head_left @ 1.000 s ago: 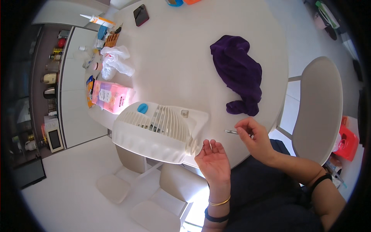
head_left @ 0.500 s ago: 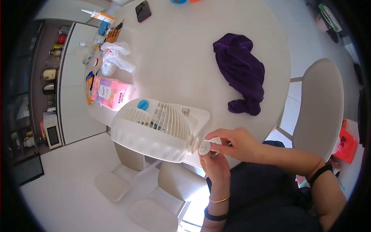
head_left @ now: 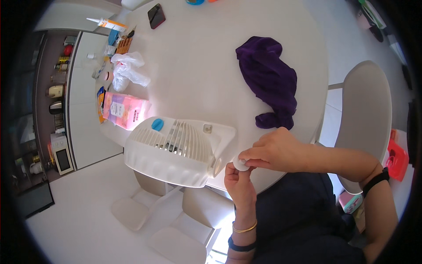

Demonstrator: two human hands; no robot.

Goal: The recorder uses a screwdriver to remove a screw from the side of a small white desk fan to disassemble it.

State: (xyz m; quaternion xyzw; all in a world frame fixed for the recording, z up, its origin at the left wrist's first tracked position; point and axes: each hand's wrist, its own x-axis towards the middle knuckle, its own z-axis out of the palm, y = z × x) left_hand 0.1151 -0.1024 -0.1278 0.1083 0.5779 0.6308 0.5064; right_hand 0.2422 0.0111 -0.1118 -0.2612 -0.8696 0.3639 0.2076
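A small white disc-shaped part point(head_left: 240, 164) sits between my two hands beside the table's near edge. My left hand point(head_left: 240, 184) grips it from below, thumb and fingers closed on it. From the right, my right hand point(head_left: 278, 150) pinches at its upper face with thumb and forefinger; whatever lies right under those fingertips is hidden. Just left of my hands lies a white fan-like appliance point(head_left: 169, 165) with a slatted grille, a blue knob point(head_left: 157, 124) and a round opening point(head_left: 215, 167) at its end nearest me. Neither hand touches the appliance.
A crumpled purple cloth point(head_left: 270, 83) lies on the white table point(head_left: 193, 66). Along the left are a pink tissue pack point(head_left: 126, 110), a white plastic bag point(head_left: 128, 70), a sealant tube point(head_left: 107, 23) and a phone point(head_left: 156, 16). Chairs point(head_left: 365, 119) stand around the table.
My right hand has gone from spread fingers beside the disc to a pinch on it. Both hands and the disc have moved slightly away from the appliance, and the view has shifted a little.
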